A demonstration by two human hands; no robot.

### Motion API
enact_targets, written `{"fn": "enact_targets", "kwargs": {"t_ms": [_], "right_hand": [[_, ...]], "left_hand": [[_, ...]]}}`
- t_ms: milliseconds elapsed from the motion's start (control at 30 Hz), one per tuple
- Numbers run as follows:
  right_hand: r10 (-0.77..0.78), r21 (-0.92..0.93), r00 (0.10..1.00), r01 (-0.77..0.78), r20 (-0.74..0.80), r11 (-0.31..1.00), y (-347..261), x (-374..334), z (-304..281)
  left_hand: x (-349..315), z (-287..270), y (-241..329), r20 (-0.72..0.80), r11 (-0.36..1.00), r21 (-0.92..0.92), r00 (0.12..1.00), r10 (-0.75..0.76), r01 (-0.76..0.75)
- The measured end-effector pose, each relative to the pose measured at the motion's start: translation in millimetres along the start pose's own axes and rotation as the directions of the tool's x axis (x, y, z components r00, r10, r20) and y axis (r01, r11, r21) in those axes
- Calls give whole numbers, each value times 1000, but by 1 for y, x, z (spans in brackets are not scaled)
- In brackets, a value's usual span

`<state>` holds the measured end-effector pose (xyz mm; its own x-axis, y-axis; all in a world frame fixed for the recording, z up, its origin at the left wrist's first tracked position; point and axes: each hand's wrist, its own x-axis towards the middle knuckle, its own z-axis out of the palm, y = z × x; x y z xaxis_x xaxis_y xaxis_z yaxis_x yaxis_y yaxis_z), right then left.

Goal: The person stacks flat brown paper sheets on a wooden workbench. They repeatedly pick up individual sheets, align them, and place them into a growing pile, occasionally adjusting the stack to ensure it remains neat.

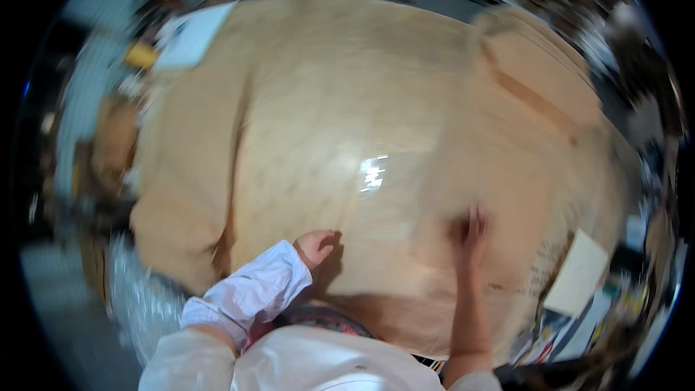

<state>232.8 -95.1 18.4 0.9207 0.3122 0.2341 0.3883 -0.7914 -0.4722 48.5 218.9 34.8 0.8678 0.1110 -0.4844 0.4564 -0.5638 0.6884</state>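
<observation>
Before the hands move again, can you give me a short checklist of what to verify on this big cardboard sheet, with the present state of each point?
1. Left hand rests on the cardboard sheet: ok, curled at the near edge.
2. Right hand lies flat on the sheet: cannot tell, it is blurred by motion.
3. Both hands free of tools: ok for the left; cannot tell for the right.
4. Sheet lies flat: not ok, a fold shows on its left part.
5. Glossy patch near the middle, perhaps tape: cannot tell.
</observation>
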Motion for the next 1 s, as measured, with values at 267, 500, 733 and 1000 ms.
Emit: {"fn": "enact_targets", "kwargs": {"t_ms": [267,500,733,1000], "right_hand": [[-340,477,626,-58,702,877,-173,-184,2],[-299,228,567,194,768,954,-221,-118,-26],[-333,287,567,171,753,942,-364,-77,5],[-737,593,397,438,546,675,-630,-59,136]], "left_hand": [[-180,-57,-63,50,947,236,971,-235,218],[-238,-106,-138,-793,917,-368,462,-396,153],[-295,-174,-256,-573,577,-612,-199,-795,-541],[-301,-212,-298,-283,-253,-534,453,-846,-807]]}}
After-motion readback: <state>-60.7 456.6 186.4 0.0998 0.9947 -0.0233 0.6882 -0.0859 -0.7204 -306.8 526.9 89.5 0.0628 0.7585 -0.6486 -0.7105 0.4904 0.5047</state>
